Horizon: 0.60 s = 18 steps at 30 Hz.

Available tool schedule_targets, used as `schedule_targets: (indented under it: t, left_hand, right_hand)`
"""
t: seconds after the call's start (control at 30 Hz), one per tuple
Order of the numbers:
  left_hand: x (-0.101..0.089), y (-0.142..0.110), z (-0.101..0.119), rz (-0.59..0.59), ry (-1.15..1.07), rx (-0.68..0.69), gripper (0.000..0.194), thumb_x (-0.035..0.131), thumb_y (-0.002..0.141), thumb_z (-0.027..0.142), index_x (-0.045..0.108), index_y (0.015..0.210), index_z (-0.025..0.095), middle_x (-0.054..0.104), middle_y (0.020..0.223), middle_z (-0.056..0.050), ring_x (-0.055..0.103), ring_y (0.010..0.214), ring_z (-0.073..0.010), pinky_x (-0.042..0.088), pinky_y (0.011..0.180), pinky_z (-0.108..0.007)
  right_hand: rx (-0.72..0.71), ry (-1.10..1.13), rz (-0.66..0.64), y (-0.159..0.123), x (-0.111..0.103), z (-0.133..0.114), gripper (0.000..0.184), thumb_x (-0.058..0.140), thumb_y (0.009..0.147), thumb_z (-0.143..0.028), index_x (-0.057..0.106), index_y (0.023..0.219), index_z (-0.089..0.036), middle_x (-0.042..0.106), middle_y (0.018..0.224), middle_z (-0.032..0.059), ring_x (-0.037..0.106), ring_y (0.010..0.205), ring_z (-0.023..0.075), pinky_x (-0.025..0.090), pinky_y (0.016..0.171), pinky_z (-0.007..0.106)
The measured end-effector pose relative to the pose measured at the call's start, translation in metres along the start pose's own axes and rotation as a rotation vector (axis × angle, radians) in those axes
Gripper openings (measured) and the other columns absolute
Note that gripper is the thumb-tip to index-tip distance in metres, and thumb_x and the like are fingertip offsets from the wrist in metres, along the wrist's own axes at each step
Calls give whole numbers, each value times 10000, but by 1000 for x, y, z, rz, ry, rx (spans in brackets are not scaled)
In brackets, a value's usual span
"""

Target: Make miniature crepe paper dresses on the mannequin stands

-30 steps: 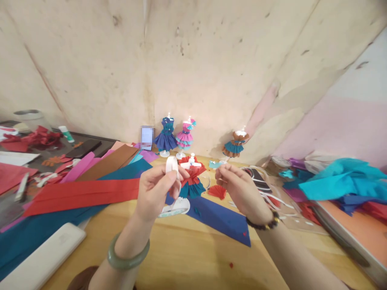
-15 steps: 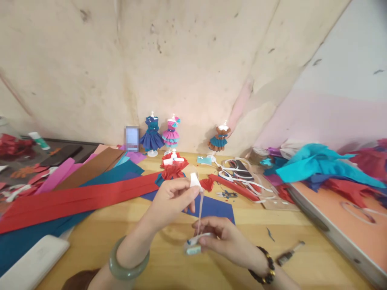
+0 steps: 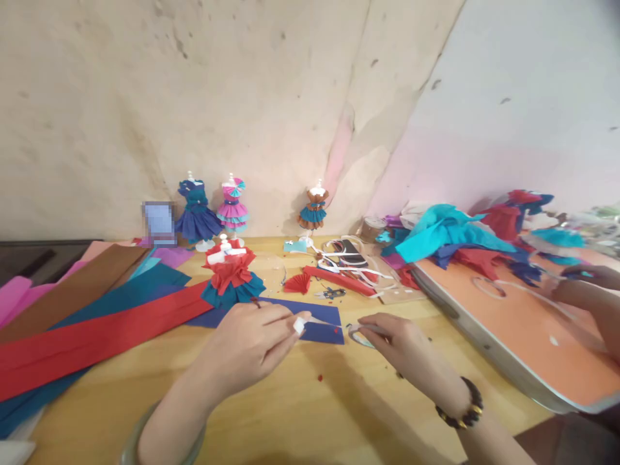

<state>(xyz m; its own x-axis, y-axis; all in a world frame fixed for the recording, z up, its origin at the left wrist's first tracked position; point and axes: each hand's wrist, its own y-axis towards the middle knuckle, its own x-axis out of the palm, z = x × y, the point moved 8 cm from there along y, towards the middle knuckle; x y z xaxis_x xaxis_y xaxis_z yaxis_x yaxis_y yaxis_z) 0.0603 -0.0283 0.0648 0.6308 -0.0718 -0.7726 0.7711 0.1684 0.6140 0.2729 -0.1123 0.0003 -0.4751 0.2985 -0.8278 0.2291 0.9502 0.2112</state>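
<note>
My left hand (image 3: 252, 345) pinches the free end of a white tape strip (image 3: 320, 320) just above the wooden table (image 3: 290, 413). My right hand (image 3: 397, 342) grips the small tape roll (image 3: 361, 332) the strip comes from; the strip is stretched between them. Both hands hover over a dark blue paper sheet (image 3: 310, 323). A red and teal paper dress (image 3: 230, 278) lies just beyond my left hand.
Long red (image 3: 97, 332), teal and brown paper strips lie at left. Three little dress mannequins (image 3: 232, 206) stand by the wall. White strips, scissors (image 3: 329, 294) and a red fan (image 3: 298, 283) lie mid-table. An orange tray (image 3: 508, 329) with crumpled paper is right, with another person's hand (image 3: 586, 278) over it.
The view swung right and down. My hands dropped from chest height to the table, and the right hand pulled the tape roll away from the left, stretching the strip sideways.
</note>
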Motion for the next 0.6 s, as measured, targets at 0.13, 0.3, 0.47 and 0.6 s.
schedule_targets:
  t: [0.13,0.3,0.47,0.6]
  left_hand:
    - [1,2,9,31,-165,24,199,477,920,167,668,972,189,705,846,-27,656,759,-110,460,633,-192]
    - [11,5,22,-11,-348,24,150,521,889,131,651,943,186,710,912,-22,657,793,-106,477,712,-207]
    - [21,8,48,-103,-326,82,159,474,907,127,621,916,188,704,975,-7,647,846,-103,451,711,-230]
    - [36,6,78,-183,-197,201,141,471,895,167,610,908,186,677,835,9,612,745,-115,431,630,-262]
  right_hand:
    - [-128,-12,-193,-12,17,-16,219,482,930,-234,700,955,-232,702,895,47,653,810,173,499,748,283]
    - [-163,75,-371,-17,47,-36,194,521,903,-170,706,895,-230,701,866,21,650,799,150,477,758,246]
    - [-130,111,-327,-12,61,-49,160,546,847,-140,686,891,-203,708,833,31,650,777,177,489,708,259]
    - [-79,99,-173,-8,69,-33,408,518,831,-139,591,1227,-203,719,987,84,679,840,201,530,735,297]
